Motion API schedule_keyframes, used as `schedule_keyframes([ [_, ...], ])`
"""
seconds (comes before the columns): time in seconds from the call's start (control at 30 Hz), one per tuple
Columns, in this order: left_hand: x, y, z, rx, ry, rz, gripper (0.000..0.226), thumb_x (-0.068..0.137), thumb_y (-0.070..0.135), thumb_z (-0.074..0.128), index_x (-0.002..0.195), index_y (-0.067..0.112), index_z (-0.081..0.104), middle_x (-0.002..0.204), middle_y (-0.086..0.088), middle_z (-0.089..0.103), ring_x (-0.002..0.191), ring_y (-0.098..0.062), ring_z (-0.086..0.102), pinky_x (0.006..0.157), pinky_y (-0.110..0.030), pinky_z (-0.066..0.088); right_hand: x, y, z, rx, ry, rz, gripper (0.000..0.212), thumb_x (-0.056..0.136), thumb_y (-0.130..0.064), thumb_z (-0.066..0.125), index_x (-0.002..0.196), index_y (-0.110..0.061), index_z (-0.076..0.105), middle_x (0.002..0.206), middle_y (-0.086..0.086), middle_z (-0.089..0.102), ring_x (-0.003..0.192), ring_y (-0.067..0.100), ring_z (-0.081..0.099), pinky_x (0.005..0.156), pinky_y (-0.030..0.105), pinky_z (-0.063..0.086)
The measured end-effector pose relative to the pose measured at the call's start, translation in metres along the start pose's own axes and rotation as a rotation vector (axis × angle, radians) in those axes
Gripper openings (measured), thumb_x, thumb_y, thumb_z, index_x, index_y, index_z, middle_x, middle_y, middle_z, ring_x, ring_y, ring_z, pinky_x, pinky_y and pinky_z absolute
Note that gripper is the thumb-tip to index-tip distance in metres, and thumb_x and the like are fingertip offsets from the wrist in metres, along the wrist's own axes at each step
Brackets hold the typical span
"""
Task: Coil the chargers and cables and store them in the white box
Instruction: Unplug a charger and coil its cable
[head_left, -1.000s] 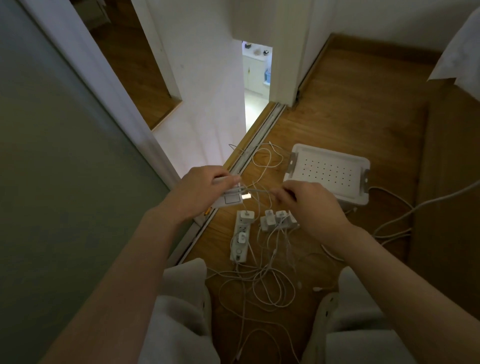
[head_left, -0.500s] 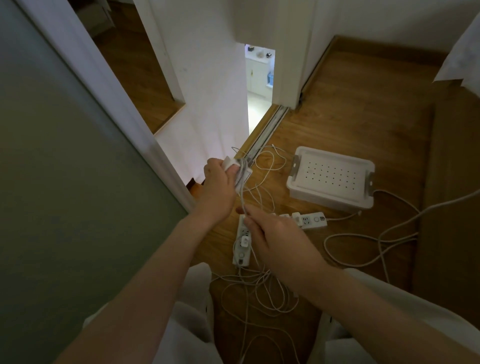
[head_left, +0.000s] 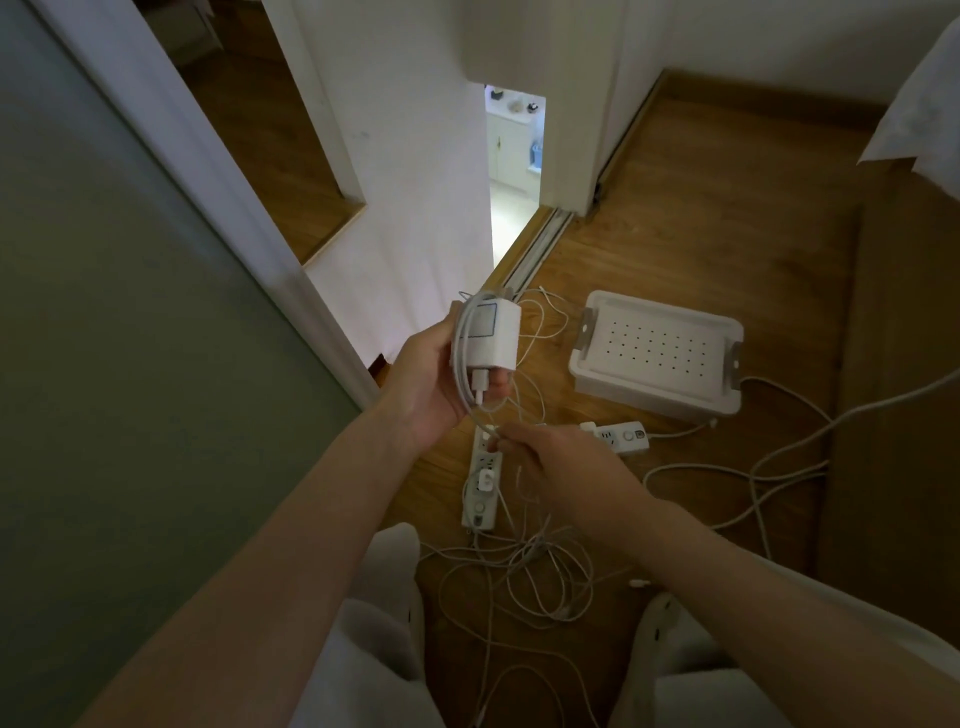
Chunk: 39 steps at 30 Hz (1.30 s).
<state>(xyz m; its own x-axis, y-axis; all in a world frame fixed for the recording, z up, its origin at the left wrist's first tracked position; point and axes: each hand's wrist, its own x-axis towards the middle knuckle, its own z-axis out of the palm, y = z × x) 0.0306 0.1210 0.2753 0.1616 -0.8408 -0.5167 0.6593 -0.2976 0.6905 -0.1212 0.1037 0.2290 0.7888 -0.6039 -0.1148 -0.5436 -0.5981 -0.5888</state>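
A person sat on a wooden floor, knees in pale trousers at either side of a tangle of thin white cables. The left hand was raised, its fingers curled round a white block charger and gripping it upright. A pale grey square panel showed on the charger's face; any print on it was too small to read. A thin white cable was plugged into the charger's lower end and looped up over its left side. Just below, the right hand pinched that cable between thumb and fingertips, the other fingers loosely curled. Under the hands lay a white power strip with a small plug seated in it; a second power strip lay just beyond the right hand. The white box, its perforated lid on and grey latches at both ends, sat on the floor to the right of the charger, near the second strip. A thicker grey cord trailed off to the right.
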Motion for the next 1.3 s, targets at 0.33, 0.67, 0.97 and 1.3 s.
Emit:
schedule_keyframes([
  [0.33, -0.002, -0.002, -0.006, 0.832, 0.011, 0.246, 0.034, 0.093, 0.045, 0.042, 0.092, 0.019, 0.063, 0.078, -0.003, 0.061, 0.067, -0.014, 0.058, 0.055, -0.024, 0.043, 0.011, 0.024, -0.03, -0.095, -0.008, 0.101, 0.029, 0.098, -0.037, 0.039, 0.094, -0.021, 0.063, 0.067, -0.014, 0.052, 0.059, 0.003, 0.051, 0.055, 0.016, 0.038],
  [0.67, 0.004, -0.003, -0.024, 1.434, 0.011, 0.403, 0.026, 0.095, 0.045, 0.041, 0.08, 0.029, 0.053, 0.08, 0.002, 0.063, 0.075, -0.013, 0.063, 0.067, -0.03, 0.052, 0.01, 0.031, -0.051, -0.133, 0.124, 0.176, 0.026, 0.094, -0.042, 0.045, 0.087, -0.023, 0.061, 0.067, -0.008, 0.057, 0.06, 0.008, 0.054, 0.052, 0.019, 0.04],
  [0.97, 0.012, -0.011, -0.03, 1.665, 0.239, 0.508, 0.021, 0.1, 0.019, 0.039, 0.118, 0.01, 0.043, 0.114, -0.009, 0.042, 0.095, -0.02, 0.053, 0.077, -0.035, 0.052, 0.0, 0.005, -0.045, -0.031, 0.175, 0.09, 0.027, 0.098, -0.035, 0.038, 0.108, -0.026, 0.061, 0.069, -0.013, 0.055, 0.056, 0.0, 0.05, 0.049, 0.012, 0.035],
  [1.3, 0.02, -0.003, -0.008, 0.814, 0.401, 0.221, 0.032, 0.101, 0.039, 0.025, 0.114, 0.013, 0.037, 0.091, -0.006, 0.057, 0.066, -0.012, 0.06, 0.052, -0.021, 0.051, -0.014, -0.025, -0.004, -0.055, 0.013, -0.127, 0.057, 0.099, -0.014, 0.039, 0.147, -0.031, 0.014, 0.112, 0.001, 0.061, 0.082, 0.013, 0.059, 0.072, 0.028, 0.051],
])
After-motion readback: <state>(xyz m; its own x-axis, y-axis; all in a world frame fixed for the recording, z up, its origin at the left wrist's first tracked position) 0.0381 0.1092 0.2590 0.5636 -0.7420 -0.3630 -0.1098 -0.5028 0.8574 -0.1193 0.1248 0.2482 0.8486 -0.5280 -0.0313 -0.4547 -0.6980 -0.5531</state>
